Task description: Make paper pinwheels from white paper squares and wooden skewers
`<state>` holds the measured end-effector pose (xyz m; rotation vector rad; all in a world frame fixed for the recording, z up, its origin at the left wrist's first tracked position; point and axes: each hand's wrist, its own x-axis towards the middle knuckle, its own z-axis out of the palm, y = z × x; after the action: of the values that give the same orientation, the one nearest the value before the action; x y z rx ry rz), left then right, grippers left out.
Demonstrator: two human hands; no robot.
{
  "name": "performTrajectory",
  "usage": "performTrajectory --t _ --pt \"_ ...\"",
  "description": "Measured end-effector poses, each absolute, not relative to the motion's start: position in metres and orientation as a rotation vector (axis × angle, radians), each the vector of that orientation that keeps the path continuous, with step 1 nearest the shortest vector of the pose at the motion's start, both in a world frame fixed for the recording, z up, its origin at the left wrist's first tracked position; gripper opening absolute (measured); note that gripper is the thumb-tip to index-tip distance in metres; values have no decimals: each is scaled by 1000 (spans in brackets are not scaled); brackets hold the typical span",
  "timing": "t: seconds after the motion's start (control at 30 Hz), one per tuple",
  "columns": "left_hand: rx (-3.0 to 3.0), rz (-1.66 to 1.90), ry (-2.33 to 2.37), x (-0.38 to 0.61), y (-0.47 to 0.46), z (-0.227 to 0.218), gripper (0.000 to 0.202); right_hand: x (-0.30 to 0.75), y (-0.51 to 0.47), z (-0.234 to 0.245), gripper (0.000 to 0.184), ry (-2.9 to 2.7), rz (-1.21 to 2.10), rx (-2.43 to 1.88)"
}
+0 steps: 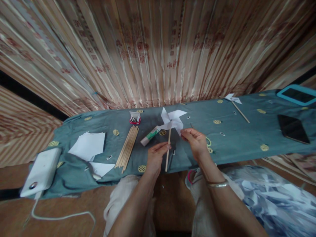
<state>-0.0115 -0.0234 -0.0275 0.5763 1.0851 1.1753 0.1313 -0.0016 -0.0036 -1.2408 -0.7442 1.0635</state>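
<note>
A white paper pinwheel [175, 122] with a silver pin at its centre stands upright on a thin wooden stick [168, 158]. My left hand [156, 155] is closed around that stick below the blades. With thumb and finger, my right hand [195, 141] pinches the tip of the lower right blade. Just left of the pinwheel lies a glue stick [150, 135] with a green and white label. A bundle of wooden sticks [127, 148] lies further left, and behind it sits a small open red box of pins [135, 118]. Scissors with a light green handle [208, 141] are partly hidden behind my right hand.
White paper squares [89, 144] and a folded sheet [102, 168] lie at the left, near a white power box [41, 172] with a cable. Another pinwheel [233, 98], a dark phone [293, 129] and a blue-framed tablet [297, 94] are at the right. A curtain [158, 56] hangs behind the cloth-covered table [237, 141].
</note>
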Motion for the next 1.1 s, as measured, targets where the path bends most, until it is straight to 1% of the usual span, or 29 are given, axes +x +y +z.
performTrajectory --t 0.4,0.7,1.1 --pt "568 1192 1078 -11 -23 -25 31 121 -5 -5 20 -732 1159 -1204" --pt "564 1188 1069 -10 -24 -26 31 117 -7 -6 24 -720 1198 -1178" --pt "571 1189 1059 -10 -25 -26 29 113 -9 -8 24 -827 1195 -1167"
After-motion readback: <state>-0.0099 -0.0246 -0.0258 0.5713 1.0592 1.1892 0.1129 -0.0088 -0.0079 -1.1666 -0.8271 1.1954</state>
